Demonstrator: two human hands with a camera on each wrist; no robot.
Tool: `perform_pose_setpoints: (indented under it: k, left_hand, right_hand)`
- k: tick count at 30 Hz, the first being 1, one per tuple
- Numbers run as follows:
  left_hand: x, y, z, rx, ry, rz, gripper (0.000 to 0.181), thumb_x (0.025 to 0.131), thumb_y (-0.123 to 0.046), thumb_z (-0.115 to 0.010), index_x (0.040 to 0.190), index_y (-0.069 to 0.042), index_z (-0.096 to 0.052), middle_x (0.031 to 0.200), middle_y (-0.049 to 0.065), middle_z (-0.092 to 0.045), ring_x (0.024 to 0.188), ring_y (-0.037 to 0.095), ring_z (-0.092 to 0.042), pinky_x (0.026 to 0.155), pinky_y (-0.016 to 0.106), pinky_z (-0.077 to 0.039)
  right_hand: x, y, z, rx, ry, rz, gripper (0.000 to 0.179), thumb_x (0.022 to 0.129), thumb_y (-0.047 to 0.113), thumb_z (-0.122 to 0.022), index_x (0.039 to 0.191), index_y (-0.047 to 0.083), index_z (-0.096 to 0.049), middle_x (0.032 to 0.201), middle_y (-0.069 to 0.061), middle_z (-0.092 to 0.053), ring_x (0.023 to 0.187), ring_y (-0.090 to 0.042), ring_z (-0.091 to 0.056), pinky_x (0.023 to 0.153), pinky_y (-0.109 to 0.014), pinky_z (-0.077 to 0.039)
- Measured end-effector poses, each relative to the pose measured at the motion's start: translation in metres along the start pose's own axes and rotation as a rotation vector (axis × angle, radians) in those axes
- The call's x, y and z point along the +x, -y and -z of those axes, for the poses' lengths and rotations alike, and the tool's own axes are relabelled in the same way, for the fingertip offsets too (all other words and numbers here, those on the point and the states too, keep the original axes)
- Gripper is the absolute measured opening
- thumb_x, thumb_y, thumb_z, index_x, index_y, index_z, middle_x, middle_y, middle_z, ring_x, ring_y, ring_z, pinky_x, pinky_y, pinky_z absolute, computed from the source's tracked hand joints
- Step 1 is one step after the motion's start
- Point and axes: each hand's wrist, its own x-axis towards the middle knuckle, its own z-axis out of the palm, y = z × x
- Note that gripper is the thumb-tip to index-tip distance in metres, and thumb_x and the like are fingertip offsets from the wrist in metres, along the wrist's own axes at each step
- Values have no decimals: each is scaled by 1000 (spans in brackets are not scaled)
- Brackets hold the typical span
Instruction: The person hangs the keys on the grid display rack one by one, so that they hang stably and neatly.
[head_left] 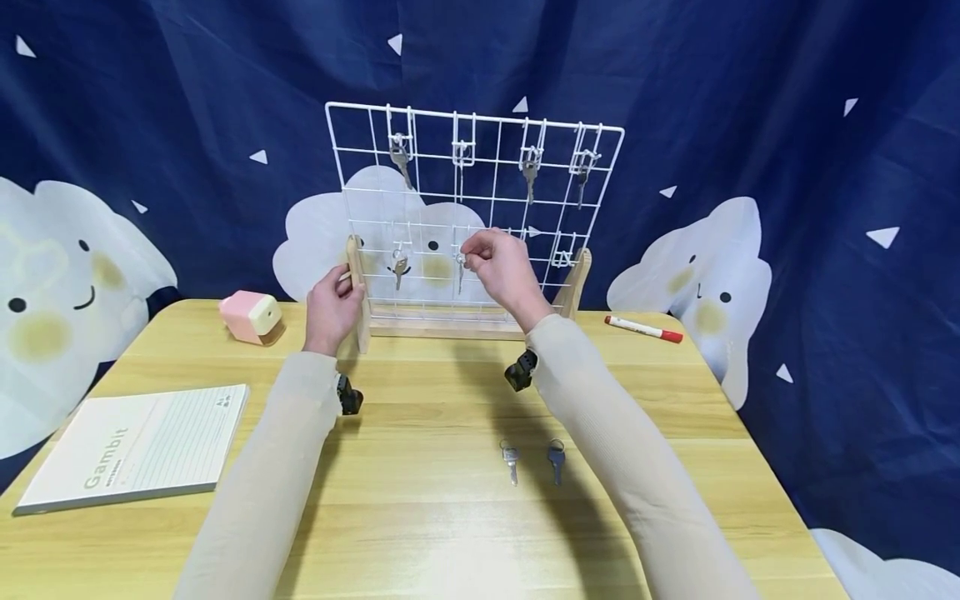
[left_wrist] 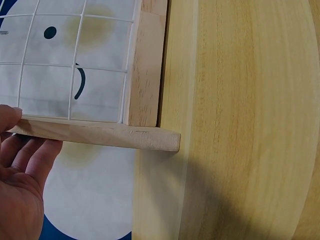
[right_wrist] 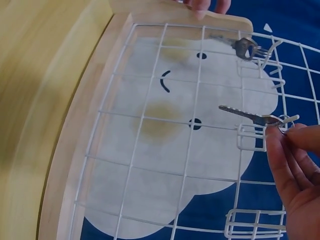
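Note:
A white wire grid rack point(head_left: 495, 162) stands upright in a wooden base on the table. My left hand point(head_left: 333, 307) holds the rack's left wooden side post point(left_wrist: 100, 134), thumb on one side and fingers on the other. At the lower row of hooks, my right hand point(head_left: 504, 265) pinches the ring of a silver key point(right_wrist: 252, 116) right at a white hook point(right_wrist: 291, 119). The key's blade points down in the head view. To its left, another key point(head_left: 401, 272) hangs from a lower hook. Several keys, one of them a silver key point(head_left: 530, 179), hang along the upper row.
Two keys, a silver one point(head_left: 511, 462) and a dark one point(head_left: 556, 461), lie on the table point(head_left: 420, 517) near my right forearm. A notebook point(head_left: 142, 446) and a pink pencil sharpener point(head_left: 251, 317) are at left. A red-capped marker point(head_left: 643, 329) lies right of the rack.

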Motion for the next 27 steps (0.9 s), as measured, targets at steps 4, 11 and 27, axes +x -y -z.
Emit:
perform_pose_setpoints:
  k: [4, 11, 27]
  left_hand:
    - [0, 0, -1, 10, -7, -8, 45, 99, -11, -57, 143, -4, -50, 128, 20, -60, 117, 29, -59, 100, 36, -48]
    - [-1, -2, -1, 18, -13, 0, 45, 99, -11, -57, 143, -5, -49, 127, 21, -60, 117, 30, -59, 99, 37, -49]
    - [1, -1, -1, 0, -6, -11, 45, 98, -10, -58, 142, -4, -50, 126, 23, -61, 116, 30, -59, 99, 37, -49]
  right_hand:
    - [0, -2, 0, -12, -11, -7, 9, 89, -3, -66, 95, 0, -72, 93, -6, -67, 83, -16, -66, 74, -23, -55]
    - [-9, -4, 0, -46, 22, 0, 10, 92, 0, -65, 98, 3, -72, 96, -3, -63, 87, -16, -65, 77, -23, -55]
    - [-48, -12, 16, -72, 154, 94, 11, 92, 1, -63, 98, 3, -72, 96, -3, -64, 86, -15, -63, 78, -23, -55]
